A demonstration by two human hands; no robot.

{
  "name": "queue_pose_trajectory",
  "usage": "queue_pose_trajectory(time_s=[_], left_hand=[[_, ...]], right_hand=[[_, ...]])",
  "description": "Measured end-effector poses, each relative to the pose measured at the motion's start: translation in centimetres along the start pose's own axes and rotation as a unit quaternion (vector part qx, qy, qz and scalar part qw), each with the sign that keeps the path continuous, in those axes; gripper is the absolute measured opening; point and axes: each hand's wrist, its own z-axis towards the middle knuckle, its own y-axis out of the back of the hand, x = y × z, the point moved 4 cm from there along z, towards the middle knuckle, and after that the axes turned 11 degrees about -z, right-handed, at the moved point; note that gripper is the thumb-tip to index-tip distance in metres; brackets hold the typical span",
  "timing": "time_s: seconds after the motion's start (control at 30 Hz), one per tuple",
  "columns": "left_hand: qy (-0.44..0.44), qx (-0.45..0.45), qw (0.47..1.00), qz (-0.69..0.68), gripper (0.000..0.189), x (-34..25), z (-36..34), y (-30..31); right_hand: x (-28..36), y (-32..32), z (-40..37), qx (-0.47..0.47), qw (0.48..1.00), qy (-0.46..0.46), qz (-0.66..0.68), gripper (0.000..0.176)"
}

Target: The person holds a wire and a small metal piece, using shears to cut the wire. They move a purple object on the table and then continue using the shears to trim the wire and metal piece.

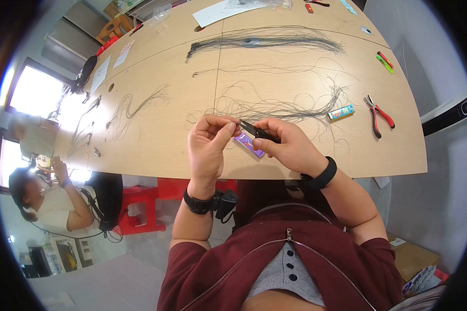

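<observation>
My left hand [213,137] is raised over the table's front edge, thumb and fingertips pinched together. What it grips is too small to make out. My right hand [288,145] is closed around a small black pointed tool [258,132] that looks like snips. The tool's tip points left and meets my left fingertips. Below the tool lies a purple packet [250,146], partly covered by my right hand. Just beyond both hands, a loose bundle of thin dark cords [290,111] spreads over the table.
Red-handled pliers [380,116] and a blue lighter-like case [341,112] lie to the right. Another cord bundle [264,43] stretches across the back, a smaller one [132,109] at left. Another person [52,199] sits at the left by a red stool [140,207].
</observation>
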Motion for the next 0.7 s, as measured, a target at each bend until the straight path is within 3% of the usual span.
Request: queue_pose_trajectory(time_s=[0.7], left_hand=[[0.014, -0.012, 1.000, -0.007, 0.004, 0.18, -0.21, -0.36]], right_hand=[[-0.13, 0.05, -0.07, -0.010, 1.000, 0.007, -0.009, 0.024]])
